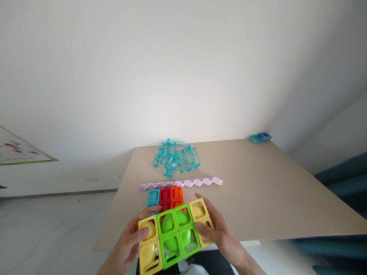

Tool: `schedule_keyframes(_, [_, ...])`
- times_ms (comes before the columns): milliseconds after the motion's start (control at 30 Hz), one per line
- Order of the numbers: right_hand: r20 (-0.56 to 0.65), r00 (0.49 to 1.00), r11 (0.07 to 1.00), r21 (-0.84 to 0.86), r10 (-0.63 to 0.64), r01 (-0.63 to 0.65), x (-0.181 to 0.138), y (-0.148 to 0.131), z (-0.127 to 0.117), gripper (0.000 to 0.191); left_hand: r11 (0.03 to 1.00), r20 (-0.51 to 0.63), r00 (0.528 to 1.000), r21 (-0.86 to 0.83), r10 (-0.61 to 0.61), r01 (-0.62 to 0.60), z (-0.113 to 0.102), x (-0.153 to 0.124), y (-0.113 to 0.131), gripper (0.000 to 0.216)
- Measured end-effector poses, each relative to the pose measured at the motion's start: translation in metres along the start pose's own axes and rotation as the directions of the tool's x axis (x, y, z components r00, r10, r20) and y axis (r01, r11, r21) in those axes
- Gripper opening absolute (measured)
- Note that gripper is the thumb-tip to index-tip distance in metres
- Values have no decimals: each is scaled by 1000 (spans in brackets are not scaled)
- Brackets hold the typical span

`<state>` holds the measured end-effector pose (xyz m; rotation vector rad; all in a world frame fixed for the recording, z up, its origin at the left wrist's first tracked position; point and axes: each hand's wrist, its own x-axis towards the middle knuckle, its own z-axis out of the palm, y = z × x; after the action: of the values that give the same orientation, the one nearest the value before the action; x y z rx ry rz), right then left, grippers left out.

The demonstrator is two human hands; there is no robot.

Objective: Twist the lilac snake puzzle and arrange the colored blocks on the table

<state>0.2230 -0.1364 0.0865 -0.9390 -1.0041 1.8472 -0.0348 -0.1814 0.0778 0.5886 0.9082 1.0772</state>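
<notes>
Panel (172, 236) of yellow and green tile frames held over the counter's near edge | left hand (129, 248) and right hand (220, 233) each clamped on a yellow end | looks light, stiff, probably splits at seams, so grip both ends | beige counter (272, 191), white wall (172, 68), teal clear pieces (176, 157) toward far edge

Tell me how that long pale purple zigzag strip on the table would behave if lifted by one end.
The pale purple zigzag strip looks thin and built of many small folded segments, so it would probably flex or sag rather than stay rigid. It seems light for its length. Lying flat on the tan table, it is unlikely to roll.
</notes>
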Motion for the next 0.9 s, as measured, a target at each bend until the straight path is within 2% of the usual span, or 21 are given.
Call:
schedule_keyframes(767, [64, 998, 1000, 1, 18, -18, 4, 6, -8, 76, 1000, 37, 999, -12, -11, 11, -6, -1, -3, 47])
schedule_keyframes(900, [37, 999, 1000, -7, 0, 0, 4, 4, -5, 73, 1000, 25, 1000, -15, -6, 6, -5, -1, -3, 46])
